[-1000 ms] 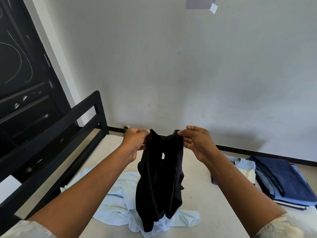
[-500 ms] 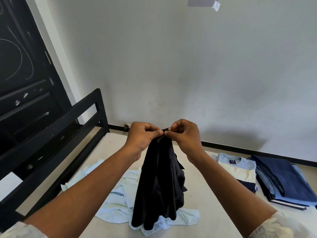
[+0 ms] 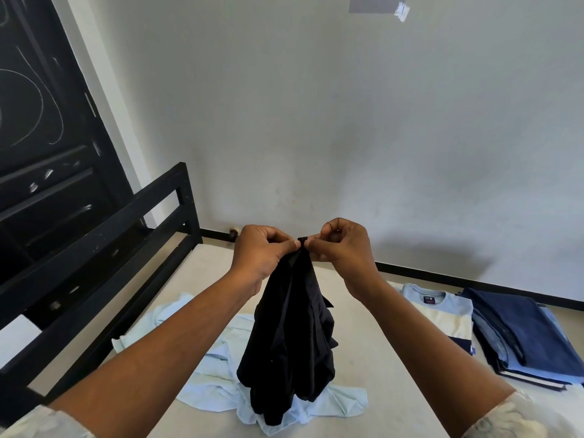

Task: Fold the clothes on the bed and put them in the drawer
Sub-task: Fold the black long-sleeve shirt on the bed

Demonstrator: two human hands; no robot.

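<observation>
While black garment (image 3: 290, 336) is pinched at top edge by left hand (image 3: 262, 254) and right hand (image 3: 343, 248), fingers curled and tips nearly meeting, it is held hanging above bed (image 3: 395, 390).
- Lower end over crumpled light blue shirt (image 3: 215, 368); contact not discernible.
- Judged partway: folded stack (image 3: 531, 336) and striped tee (image 3: 439, 314) laid at right; two pieces unfolded.
- Drawer not seen.
- Garment type not made out.
</observation>
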